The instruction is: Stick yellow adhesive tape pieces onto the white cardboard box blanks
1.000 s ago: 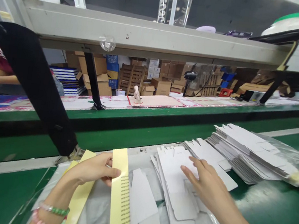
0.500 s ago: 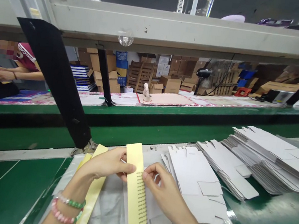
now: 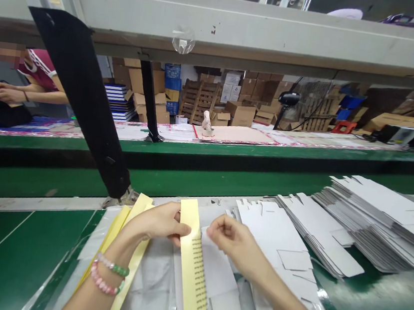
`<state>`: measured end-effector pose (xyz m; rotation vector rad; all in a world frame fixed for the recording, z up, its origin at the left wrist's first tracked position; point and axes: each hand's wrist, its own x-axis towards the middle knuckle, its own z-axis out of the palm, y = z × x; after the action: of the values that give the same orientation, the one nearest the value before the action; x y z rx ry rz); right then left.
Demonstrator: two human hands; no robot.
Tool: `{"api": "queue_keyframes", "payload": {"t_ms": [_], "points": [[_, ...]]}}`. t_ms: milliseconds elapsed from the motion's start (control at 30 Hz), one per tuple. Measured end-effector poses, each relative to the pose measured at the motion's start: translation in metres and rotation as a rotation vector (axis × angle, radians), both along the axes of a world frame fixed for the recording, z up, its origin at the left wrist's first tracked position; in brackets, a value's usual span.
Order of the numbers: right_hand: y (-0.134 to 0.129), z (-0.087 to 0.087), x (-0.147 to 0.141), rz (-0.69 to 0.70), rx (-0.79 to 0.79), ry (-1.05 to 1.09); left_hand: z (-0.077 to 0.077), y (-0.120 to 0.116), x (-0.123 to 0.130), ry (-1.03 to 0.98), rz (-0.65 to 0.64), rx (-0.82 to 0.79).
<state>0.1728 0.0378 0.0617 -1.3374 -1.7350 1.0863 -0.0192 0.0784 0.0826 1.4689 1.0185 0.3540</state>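
Note:
My left hand grips a long yellow strip near its top, thumb in front and fingers behind. Small dark print runs in a row down the strip's right edge. My right hand is closed in a pinch just right of the strip, apart from it; whatever lies between its fingertips is too small or hidden to make out. Below that hand lies a flat white folded carton. More yellow strips lie under and beside my left wrist.
Stacks of flat white cartons lie to the right, with a taller pile beyond. A black slanted post rises at left, and a grey beam crosses above. Across the green ledge, another person's hands hold something dark.
My right hand has moved off the strip's edge, slightly up and right, its fingers still pinched. My left hand keeps its grip on the strip. The view has shifted slightly.

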Motion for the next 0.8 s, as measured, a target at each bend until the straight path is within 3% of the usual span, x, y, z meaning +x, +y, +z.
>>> {"api": "queue_keyframes", "payload": {"t_ms": [133, 333, 800], "points": [[0.022, -0.019, 0.015, -0.013, -0.23, -0.149, -0.023, 0.006, 0.007, 0.054, -0.005, -0.073], [0.031, -0.05, 0.018, 0.016, -0.3, -0.224, -0.045, 0.012, 0.009, 0.072, -0.029, -0.166], [0.026, -0.044, 0.014, 0.006, -0.214, -0.394, -0.049, 0.015, 0.003, 0.039, -0.036, -0.209]]}}
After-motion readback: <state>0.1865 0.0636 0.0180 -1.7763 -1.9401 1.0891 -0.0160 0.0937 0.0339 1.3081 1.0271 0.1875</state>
